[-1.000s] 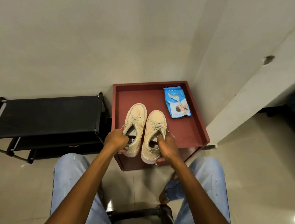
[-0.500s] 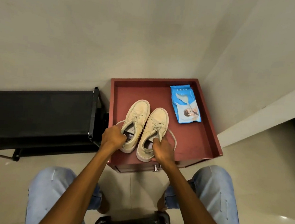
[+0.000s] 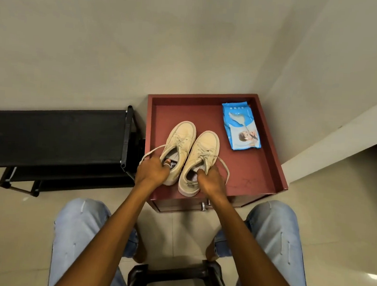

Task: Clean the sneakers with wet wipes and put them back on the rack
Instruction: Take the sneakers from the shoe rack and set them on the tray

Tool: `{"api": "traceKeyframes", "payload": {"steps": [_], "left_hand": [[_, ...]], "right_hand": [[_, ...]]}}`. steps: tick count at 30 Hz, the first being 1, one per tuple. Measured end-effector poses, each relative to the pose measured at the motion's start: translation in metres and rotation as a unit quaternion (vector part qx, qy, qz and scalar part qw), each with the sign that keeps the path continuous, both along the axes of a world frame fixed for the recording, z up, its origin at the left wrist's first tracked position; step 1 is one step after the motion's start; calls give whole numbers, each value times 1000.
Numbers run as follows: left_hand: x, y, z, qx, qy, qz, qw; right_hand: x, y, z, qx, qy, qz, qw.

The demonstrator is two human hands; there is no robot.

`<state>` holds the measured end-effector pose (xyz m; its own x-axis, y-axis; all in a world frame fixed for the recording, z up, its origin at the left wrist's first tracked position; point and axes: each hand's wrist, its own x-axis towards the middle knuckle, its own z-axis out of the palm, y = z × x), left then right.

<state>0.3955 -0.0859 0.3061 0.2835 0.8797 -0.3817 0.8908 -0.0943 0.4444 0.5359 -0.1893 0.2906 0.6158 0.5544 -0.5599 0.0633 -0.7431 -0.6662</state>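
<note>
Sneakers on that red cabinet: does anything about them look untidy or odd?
Only the laces: a loose loop trails out of the left sneaker past the left hand, a second loop out of the right sneaker beside the right hand. Both sneakers stand upright, side by side. The wipes pack lies slightly askew.

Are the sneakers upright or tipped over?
Upright: both sneakers stand soles-down, openings up, on the red cabinet top.

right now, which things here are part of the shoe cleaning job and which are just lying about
For the job: left sneaker, right sneaker, wet wipes pack, black shoe rack.
Just lying about: red cabinet under the sneakers, dark stool.
</note>
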Motion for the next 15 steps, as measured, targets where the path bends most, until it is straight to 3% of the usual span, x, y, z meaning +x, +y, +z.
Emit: {"api": "traceKeyframes", "payload": {"steps": [9, 15], "left_hand": [[20, -37, 21, 65, 13, 47, 997], [33, -64, 29, 129, -124, -43, 983]], "right_hand": [[11, -7, 9, 15, -5, 25, 1000], [19, -20, 17, 57, -53, 40, 996]]}}
